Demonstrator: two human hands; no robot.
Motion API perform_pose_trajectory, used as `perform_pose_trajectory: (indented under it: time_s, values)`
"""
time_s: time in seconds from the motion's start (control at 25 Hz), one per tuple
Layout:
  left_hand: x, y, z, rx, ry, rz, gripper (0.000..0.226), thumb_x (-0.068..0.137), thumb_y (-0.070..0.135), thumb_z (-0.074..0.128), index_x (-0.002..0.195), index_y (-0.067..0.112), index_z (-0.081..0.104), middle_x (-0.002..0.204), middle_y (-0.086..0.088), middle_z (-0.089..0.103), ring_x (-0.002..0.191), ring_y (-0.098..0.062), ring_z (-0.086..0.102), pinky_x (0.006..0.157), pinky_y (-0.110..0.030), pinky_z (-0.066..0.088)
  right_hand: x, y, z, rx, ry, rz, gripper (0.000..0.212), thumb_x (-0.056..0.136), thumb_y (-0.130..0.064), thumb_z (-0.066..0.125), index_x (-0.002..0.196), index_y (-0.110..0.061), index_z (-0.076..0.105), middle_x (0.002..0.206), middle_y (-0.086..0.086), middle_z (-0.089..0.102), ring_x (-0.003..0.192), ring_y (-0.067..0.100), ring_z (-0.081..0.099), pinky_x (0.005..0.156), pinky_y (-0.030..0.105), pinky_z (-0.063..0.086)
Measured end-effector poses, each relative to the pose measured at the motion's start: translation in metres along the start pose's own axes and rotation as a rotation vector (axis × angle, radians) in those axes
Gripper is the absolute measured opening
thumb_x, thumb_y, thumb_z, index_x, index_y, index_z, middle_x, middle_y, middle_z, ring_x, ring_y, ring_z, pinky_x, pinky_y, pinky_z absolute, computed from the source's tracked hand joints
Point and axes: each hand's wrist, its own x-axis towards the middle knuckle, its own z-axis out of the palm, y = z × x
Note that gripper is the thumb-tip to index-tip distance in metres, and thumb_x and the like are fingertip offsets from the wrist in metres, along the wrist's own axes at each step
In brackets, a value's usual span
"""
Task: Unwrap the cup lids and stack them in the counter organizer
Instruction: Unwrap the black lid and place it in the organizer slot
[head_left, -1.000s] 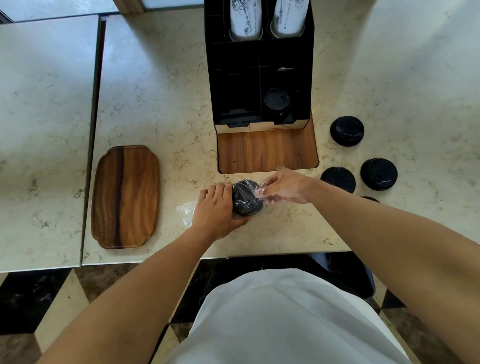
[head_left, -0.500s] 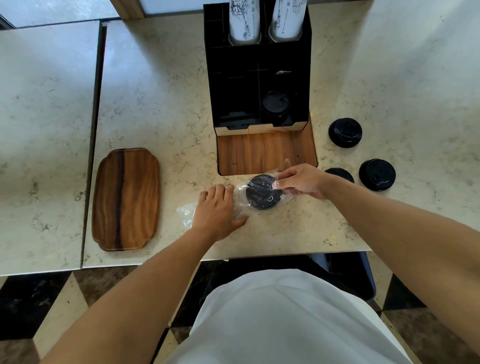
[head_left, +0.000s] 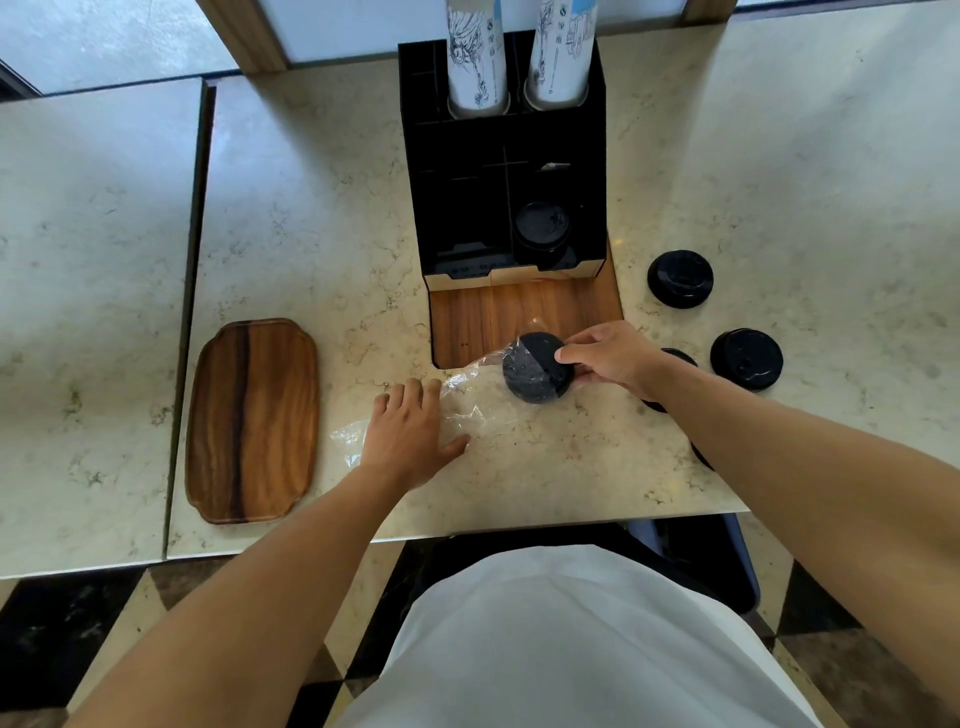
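The right hand (head_left: 613, 356) has its grip pinched on a stack of black cup lids (head_left: 537, 368), thumb and fingers on the right edge of the stack. The stack sits half out of a clear plastic wrap (head_left: 467, 400), at the front edge of the organizer's wooden base (head_left: 519, 312). The left hand (head_left: 410, 434) lies flat with straight fingers on the wrap, pressing it to the bench (head_left: 311, 208). Behind, the black counter organizer (head_left: 467, 156) holds lids (head_left: 542, 228) in its front right compartment and two sleeves of paper cups (head_left: 478, 52) at the back. Loose lid stacks (head_left: 680, 279) stand on the bench to the right. A wooden tray (head_left: 252, 421) lies well to the left.
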Motion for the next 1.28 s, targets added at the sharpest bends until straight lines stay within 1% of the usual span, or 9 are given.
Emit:
perform_pose_trajectory:
  time_s: [0.2, 0.32, 0.44, 0.52, 0.72, 0.92, 1.04, 1.12, 1.28]
  values:
    - [0.004, -0.006, -0.005, 0.007, -0.011, 0.006, 0.085, 0.083, 0.075, 0.051, 0.140, 0.013, 0.041, 0.129, -0.009, 0.054, 0.117, -0.030, 0.050, 0.103, -0.045, 0.040, 0.002, -0.011, -0.007, 0.019, 0.116, -0.039, 0.014, 0.080, -0.024, 0.083, 0.092, -0.018, 0.080, 0.088, 0.000, 0.080, 0.080, 0.012, 0.078, 0.078, 0.035, 0.065]
    - [0.007, -0.009, -0.008, -0.017, -0.011, 0.000, 0.092, 0.079, 0.079, 0.048, 0.142, 0.013, 0.037, 0.130, -0.009, 0.054, 0.118, -0.029, 0.050, 0.104, -0.045, 0.040, 0.002, -0.023, -0.017, 0.071, 0.187, -0.067, 0.016, 0.084, -0.026, 0.079, 0.098, -0.019, 0.075, 0.097, 0.003, 0.077, 0.091, 0.016, 0.076, 0.081, 0.035, 0.065]
    - [0.010, -0.009, -0.012, -0.021, -0.020, -0.016, 0.111, 0.073, 0.090, 0.036, 0.149, 0.009, 0.031, 0.135, -0.010, 0.052, 0.123, -0.030, 0.049, 0.107, -0.047, 0.039, 0.002, -0.041, -0.028, 0.129, 0.240, -0.114, 0.006, 0.090, -0.022, 0.075, 0.094, -0.020, 0.070, 0.098, 0.002, 0.073, 0.096, 0.019, 0.073, 0.084, 0.038, 0.064]
    - [0.011, -0.008, -0.012, -0.028, -0.033, -0.026, 0.118, 0.073, 0.094, 0.028, 0.153, 0.008, 0.028, 0.141, -0.012, 0.050, 0.128, -0.031, 0.047, 0.109, -0.048, 0.037, 0.002, -0.052, -0.032, 0.161, 0.224, -0.129, 0.006, 0.093, -0.020, 0.071, 0.098, -0.018, 0.068, 0.108, 0.006, 0.072, 0.103, 0.023, 0.071, 0.090, 0.041, 0.062]
    - [0.028, -0.004, -0.020, -0.053, -0.003, -0.022, 0.109, 0.076, 0.094, 0.022, 0.151, 0.015, 0.029, 0.139, -0.012, 0.052, 0.126, -0.031, 0.049, 0.108, -0.049, 0.037, 0.011, -0.075, -0.028, 0.200, 0.206, -0.119, 0.011, 0.096, -0.021, 0.064, 0.105, -0.015, 0.068, 0.115, 0.010, 0.069, 0.109, 0.031, 0.068, 0.087, 0.048, 0.062]
    - [0.044, -0.002, -0.030, -0.054, -0.001, -0.016, 0.101, 0.077, 0.091, 0.030, 0.147, 0.018, 0.035, 0.138, -0.010, 0.053, 0.126, -0.031, 0.049, 0.108, -0.050, 0.036, 0.028, -0.087, -0.018, 0.165, 0.248, -0.154, 0.018, 0.099, -0.029, 0.057, 0.104, -0.019, 0.071, 0.114, 0.009, 0.068, 0.113, 0.029, 0.063, 0.101, 0.048, 0.055]
    - [0.048, -0.001, -0.036, -0.045, -0.020, 0.001, 0.098, 0.078, 0.089, 0.030, 0.144, 0.017, 0.037, 0.136, -0.011, 0.053, 0.124, -0.031, 0.049, 0.107, -0.050, 0.036, 0.038, -0.095, -0.016, 0.099, 0.320, -0.235, 0.027, 0.102, -0.033, 0.056, 0.118, -0.017, 0.071, 0.118, 0.006, 0.068, 0.114, 0.026, 0.063, 0.097, 0.040, 0.056]
    - [0.049, 0.000, -0.037, -0.030, -0.036, 0.010, 0.097, 0.079, 0.088, 0.029, 0.143, 0.017, 0.038, 0.135, -0.010, 0.053, 0.122, -0.030, 0.049, 0.108, -0.049, 0.036, 0.044, -0.102, -0.019, 0.013, 0.406, -0.297, 0.036, 0.102, -0.037, 0.055, 0.127, -0.015, 0.067, 0.118, 0.004, 0.068, 0.108, 0.021, 0.063, 0.084, 0.029, 0.053]
    - [0.049, 0.001, -0.036, -0.029, -0.052, 0.018, 0.095, 0.081, 0.086, 0.029, 0.144, 0.016, 0.041, 0.134, -0.010, 0.052, 0.123, -0.029, 0.050, 0.110, -0.047, 0.035, 0.058, -0.116, -0.026, -0.082, 0.505, -0.313, 0.035, 0.102, -0.036, 0.055, 0.128, -0.014, 0.065, 0.120, 0.005, 0.069, 0.096, 0.013, 0.057, 0.062, 0.008, 0.038]
